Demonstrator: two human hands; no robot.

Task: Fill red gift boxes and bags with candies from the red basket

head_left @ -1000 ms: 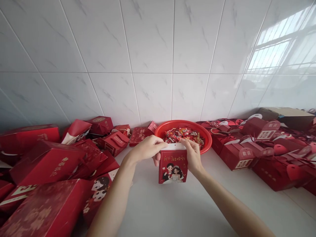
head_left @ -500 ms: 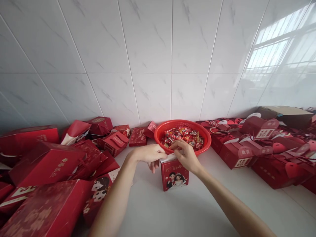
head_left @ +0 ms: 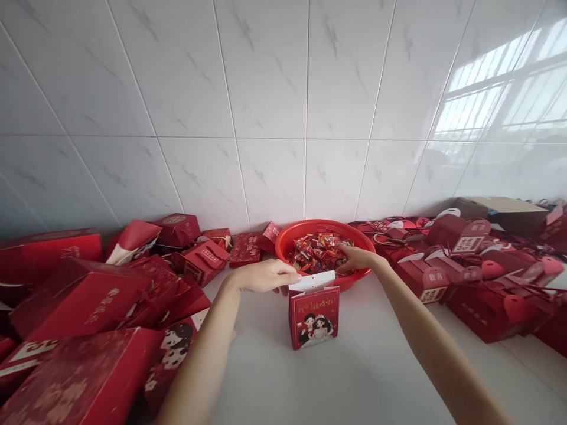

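Note:
A small red gift box (head_left: 315,316) with a printed couple in wedding clothes stands upright on the white counter (head_left: 349,378), its top open with white inner flaps showing. My left hand (head_left: 266,276) grips the box's upper left edge, thumb on top and the other fingers partly hidden behind. Just behind the box sits a red plastic basket (head_left: 283,245) of wrapped candies (head_left: 315,251). My right hand (head_left: 355,258) reaches into the basket's right side, its fingers bent down among the candies. Whether it holds one cannot be made out.
Many red boxes (head_left: 80,295) are heaped on the left. More red boxes with handles (head_left: 476,307) crowd the right side, with a cardboard box (head_left: 500,209) behind them. A tiled wall (head_left: 266,177) closes off the back.
My right hand has left the box's top and moved back and right into the candy basket. My left hand stays at the box, whose white top flap now shows more.

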